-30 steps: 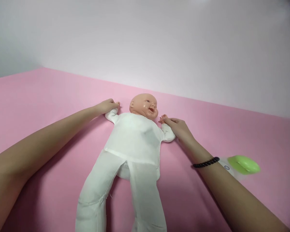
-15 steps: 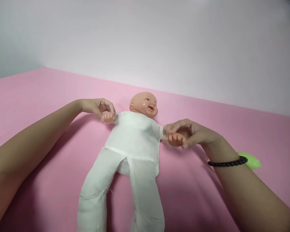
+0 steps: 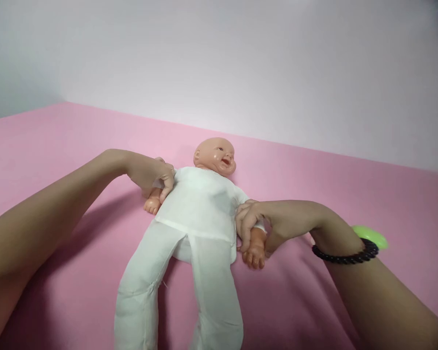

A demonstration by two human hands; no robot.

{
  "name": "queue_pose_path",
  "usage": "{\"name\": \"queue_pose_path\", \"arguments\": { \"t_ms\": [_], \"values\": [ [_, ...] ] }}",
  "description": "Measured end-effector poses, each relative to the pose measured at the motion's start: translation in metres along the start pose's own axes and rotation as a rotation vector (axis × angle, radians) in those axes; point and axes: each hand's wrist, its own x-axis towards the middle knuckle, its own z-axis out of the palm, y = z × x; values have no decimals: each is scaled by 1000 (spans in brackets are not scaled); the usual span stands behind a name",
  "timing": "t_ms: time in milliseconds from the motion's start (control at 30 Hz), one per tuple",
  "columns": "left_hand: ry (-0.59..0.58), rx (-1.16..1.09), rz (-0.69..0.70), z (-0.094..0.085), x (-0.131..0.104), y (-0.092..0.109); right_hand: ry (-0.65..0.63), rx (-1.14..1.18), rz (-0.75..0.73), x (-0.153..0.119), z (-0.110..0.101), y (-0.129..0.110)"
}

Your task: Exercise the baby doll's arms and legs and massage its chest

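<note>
A baby doll [image 3: 204, 204] with a white cloth body lies on its back, its bare plastic head [image 3: 215, 155] turned to the right. My left hand [image 3: 156, 179] is closed round the doll's arm on the left, just above its small plastic hand [image 3: 152, 203]. On the other side, my right hand [image 3: 264, 221] grips the doll's other arm, with the fingers on its inner side and the thumb on its outer side. That arm's plastic hand [image 3: 254, 253] points down beside the doll's hip.
The doll rests on a pink surface [image 3: 95, 126] that meets a pale wall [image 3: 219, 63] behind. A bright green object [image 3: 370, 236] lies at the right, partly behind my right wrist, which wears a black braided bracelet.
Both of the doll's arms have swung down from stretched outward to nearer its sides. My hands have turned over with them, and my right hand has moved lower and slightly left.
</note>
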Motion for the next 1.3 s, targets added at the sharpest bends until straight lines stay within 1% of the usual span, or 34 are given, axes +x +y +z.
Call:
{"name": "queue_pose_path", "arguments": {
  "t_ms": [33, 67, 100, 133, 167, 233, 267, 300, 333, 400, 467, 500, 600, 667, 800, 867, 1000, 1133, 1200, 1267, 1300],
  "values": [
    [-112, -38, 31, -4, -1, -3, 9, 32, -41, -4, -4, 6],
    [-195, -103, 68, -7, -2, -9, 47, 81, -90, -9, -8, 11],
    [-199, -197, 106, -10, -3, -15, 114, 146, -145, -12, -11, 17],
    [-127, -305, 138, -12, -2, -23, 224, 229, -203, -15, -14, 22],
    [0, -421, 161, -13, 0, -32, 374, 321, -251, -16, -15, 27],
    [326, -643, 169, -10, 8, -48, 746, 489, -276, -12, -17, 34],
    [477, -728, 154, -6, 13, -54, 927, 549, -249, -8, -17, 37],
    [605, -789, 126, -2, 19, -59, 1081, 590, -211, -3, -17, 40],
    [705, -827, 79, 3, 25, -62, 1200, 616, -160, 3, -17, 43],
    [847, -841, -67, 13, 36, -64, 1342, 630, -37, 13, -15, 49],
    [930, -811, -237, 22, 42, -64, 1421, 607, 93, 18, -13, 55],
    [945, -789, -316, 25, 43, -64, 1444, 586, 151, 19, -12, 58],
    [912, -723, -485, 32, 44, -67, 1469, 524, 252, 18, -8, 65],
    [884, -682, -536, 33, 43, -71, 1458, 490, 292, 17, -6, 67],
    [863, -634, -551, 34, 44, -75, 1447, 425, 392, 18, -8, 65],
    [870, -640, -558, 34, 45, -73, 1449, 433, 414, 18, -9, 63],
    [892, -660, -565, 35, 45, -72, 1447, 494, 361, 18, -8, 66],
    [910, -673, -549, 39, 47, -76, 1476, 540, 290, 21, -7, 75],
    [976, -697, -480, 42, 50, -79, 1566, 558, 176, 25, -8, 78],
    [1078, -753, -357, 44, 54, -81, 1686, 617, 29, 28, -10, 81],
    [1127, -787, -288, 45, 55, -83, 1738, 676, -13, 29, -11, 81]
  ]
}}
